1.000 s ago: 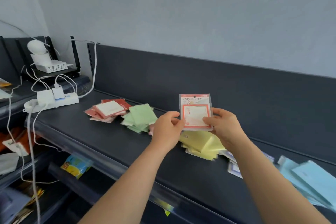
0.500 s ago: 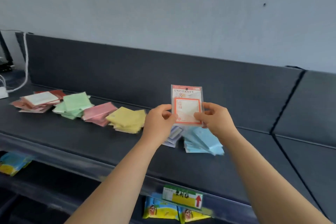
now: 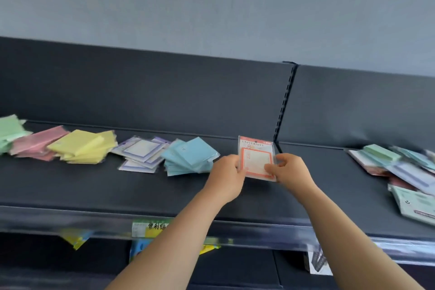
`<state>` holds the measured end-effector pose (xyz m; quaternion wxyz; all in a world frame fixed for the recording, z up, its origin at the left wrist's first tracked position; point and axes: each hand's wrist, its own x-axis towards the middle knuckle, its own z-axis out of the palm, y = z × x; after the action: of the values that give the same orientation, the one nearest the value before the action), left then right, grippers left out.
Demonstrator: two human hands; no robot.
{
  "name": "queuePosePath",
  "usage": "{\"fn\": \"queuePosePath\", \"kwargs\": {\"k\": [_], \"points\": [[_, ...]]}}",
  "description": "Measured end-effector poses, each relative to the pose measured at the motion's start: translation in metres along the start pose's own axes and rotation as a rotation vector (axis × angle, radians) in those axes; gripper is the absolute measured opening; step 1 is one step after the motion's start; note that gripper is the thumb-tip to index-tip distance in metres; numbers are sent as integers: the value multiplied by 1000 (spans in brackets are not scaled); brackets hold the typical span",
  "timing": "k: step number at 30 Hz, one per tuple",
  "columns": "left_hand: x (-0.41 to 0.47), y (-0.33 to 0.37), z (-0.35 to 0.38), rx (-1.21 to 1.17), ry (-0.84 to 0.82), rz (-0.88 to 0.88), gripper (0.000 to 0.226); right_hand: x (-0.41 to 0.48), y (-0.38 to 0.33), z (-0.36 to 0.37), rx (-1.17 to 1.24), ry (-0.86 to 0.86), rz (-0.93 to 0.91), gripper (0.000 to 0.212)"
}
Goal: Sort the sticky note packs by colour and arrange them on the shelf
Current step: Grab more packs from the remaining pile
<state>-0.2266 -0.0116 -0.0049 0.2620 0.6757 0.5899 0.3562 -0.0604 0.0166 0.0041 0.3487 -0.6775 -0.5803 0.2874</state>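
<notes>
Both hands hold a red-bordered sticky note pack (image 3: 256, 156) marked UNIVERSITY, low over the dark shelf (image 3: 235, 198). My left hand (image 3: 227, 173) pinches its left edge and my right hand (image 3: 288, 169) pinches its right edge. To the left along the shelf lie sorted piles: blue packs (image 3: 189, 159), purple-bordered packs (image 3: 141, 154), yellow packs (image 3: 82, 146), pink packs (image 3: 37, 143) and green packs (image 3: 9, 129) at the frame's left edge.
A mixed, unsorted heap of packs (image 3: 404, 172) lies on the shelf at the right. An upright slotted post (image 3: 284, 103) divides the back panel (image 3: 164, 92). A price label (image 3: 149, 228) sits on the shelf's front rail, with goods on the lower shelf.
The view has swung right, so the sorted piles now sit further left and the mixed heap has come into sight. The red-bordered pack has come down close to the shelf, right of the blue pile.
</notes>
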Motion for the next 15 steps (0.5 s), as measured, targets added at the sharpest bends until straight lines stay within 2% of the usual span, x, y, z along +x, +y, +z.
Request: {"fn": "queuePosePath", "kwargs": {"k": [4,8,12,15], "points": [[5,-16,12,144,-66,-29,24,4,10,14,-92,-33,17,44],[8,-22,14,209,-84,-31,27,9,13,25,-192,-39,-5,17],[8,-25,16,206,-83,-36,24,14,19,30,-237,-15,-25,34],[5,-21,15,206,-77,-21,23,13,17,27,-239,3,-42,29]]}}
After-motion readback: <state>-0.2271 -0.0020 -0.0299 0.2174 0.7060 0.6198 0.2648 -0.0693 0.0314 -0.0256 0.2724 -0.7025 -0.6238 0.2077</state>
